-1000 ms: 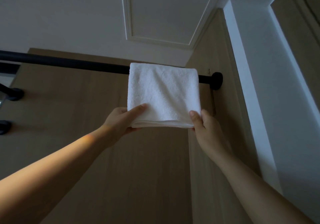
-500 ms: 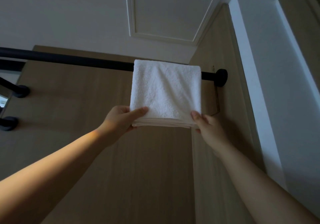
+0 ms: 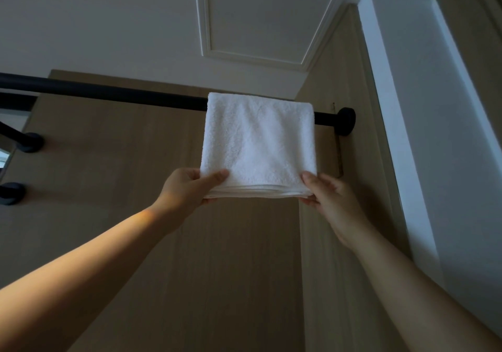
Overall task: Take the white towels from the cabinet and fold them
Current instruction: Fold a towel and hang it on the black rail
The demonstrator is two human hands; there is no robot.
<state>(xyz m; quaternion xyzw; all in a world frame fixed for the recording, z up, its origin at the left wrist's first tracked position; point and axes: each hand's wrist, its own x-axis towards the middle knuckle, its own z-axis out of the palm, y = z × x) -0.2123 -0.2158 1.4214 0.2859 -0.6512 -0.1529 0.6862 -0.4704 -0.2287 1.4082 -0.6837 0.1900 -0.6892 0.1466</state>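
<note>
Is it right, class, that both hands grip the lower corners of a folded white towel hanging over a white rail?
Not quite: the rail is black, as the head view shows. Otherwise right: the left hand and right hand grip the folded white towel by its lower corners.

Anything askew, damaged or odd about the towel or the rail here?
Nothing stands out. The folded towel hangs over the black rail with neat edges, and the left hand and right hand pinch its lower corners. Rail and wood panel look intact.

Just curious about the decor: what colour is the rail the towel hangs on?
Black, a matte rod ending in a round black wall mount; seen in the head view.
</note>
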